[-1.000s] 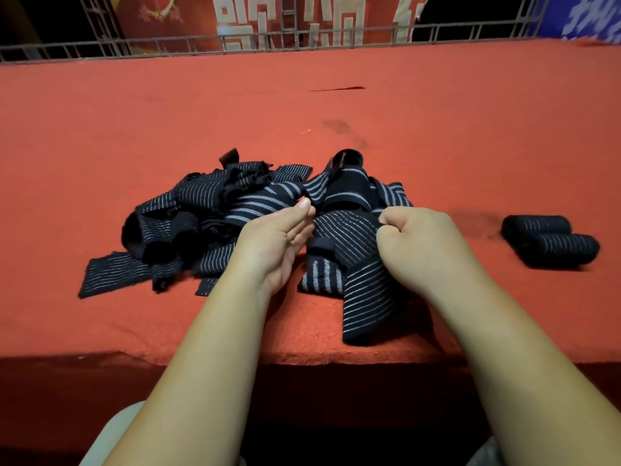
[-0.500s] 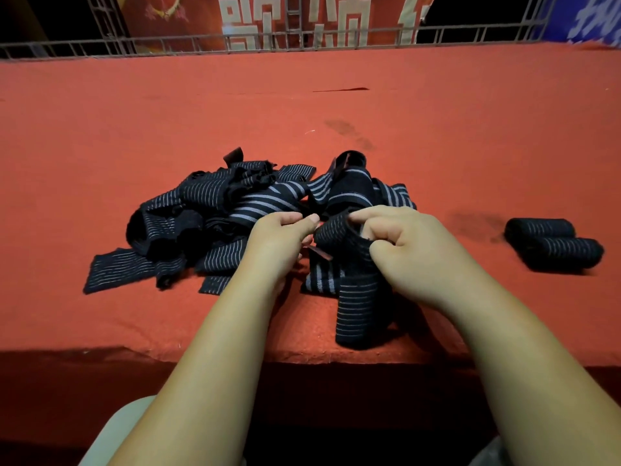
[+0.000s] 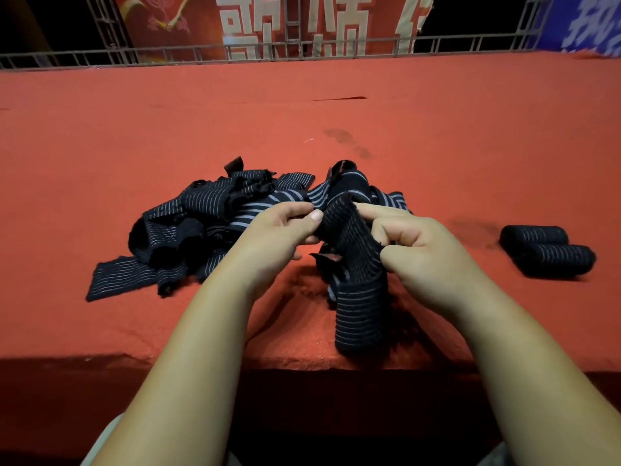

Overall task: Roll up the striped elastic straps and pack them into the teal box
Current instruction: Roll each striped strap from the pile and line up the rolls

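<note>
Red felt covers the table, whose near edge drops into shadow. Over that edge hangs the free end of one strap, its upper part lifted between both hands. The left hand pinches the top edge between thumb and fingertips. The right hand pinches the other edge with its thumb, forefinger laid straight along the fabric, the other fingers curled. Just behind lies the pile of loose, tangled straps. Well apart to the right, two rolls lie touching side by side. Beyond stand a rail and a banner. No teal box shows. The step looks like freeing and straightening one strap. Next it probably needs an end found and wound tightly, so the elastic doesn't spring open.
</note>
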Demonstrator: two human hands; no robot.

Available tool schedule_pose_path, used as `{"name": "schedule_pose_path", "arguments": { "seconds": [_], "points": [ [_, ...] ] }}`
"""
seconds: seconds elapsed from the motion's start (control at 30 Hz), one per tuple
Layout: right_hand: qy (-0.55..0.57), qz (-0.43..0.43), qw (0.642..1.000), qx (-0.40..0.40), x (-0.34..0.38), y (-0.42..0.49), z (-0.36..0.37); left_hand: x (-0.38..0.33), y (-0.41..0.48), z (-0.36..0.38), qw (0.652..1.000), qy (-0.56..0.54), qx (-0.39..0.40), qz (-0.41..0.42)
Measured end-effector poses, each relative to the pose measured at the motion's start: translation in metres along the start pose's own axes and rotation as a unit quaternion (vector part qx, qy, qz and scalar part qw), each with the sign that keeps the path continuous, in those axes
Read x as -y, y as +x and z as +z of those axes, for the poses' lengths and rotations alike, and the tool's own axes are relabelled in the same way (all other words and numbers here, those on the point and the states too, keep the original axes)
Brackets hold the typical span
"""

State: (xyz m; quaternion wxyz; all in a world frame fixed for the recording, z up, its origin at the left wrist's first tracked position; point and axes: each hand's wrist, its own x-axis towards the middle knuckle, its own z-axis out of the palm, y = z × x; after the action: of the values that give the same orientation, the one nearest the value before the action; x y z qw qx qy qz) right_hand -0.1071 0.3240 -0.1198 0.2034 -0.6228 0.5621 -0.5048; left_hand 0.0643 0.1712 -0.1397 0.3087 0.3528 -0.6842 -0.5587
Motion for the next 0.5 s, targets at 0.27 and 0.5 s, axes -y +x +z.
{"name": "schedule_pose_path", "arguments": {
  "seconds": [0.27, 0.5],
  "points": [
    [0.078, 0.050, 0.995, -0.029, -0.003, -0.002, -0.007, -0.004, -0.005, 0.004, 0.990, -0.089, -0.011, 0.105],
    [-0.022, 0.087, 0.982, -0.165, 0.004, 0.004, -0.001, -0.019, -0.019, 0.020, 0.986, -0.032, -0.010, 0.164]
  ]
}}
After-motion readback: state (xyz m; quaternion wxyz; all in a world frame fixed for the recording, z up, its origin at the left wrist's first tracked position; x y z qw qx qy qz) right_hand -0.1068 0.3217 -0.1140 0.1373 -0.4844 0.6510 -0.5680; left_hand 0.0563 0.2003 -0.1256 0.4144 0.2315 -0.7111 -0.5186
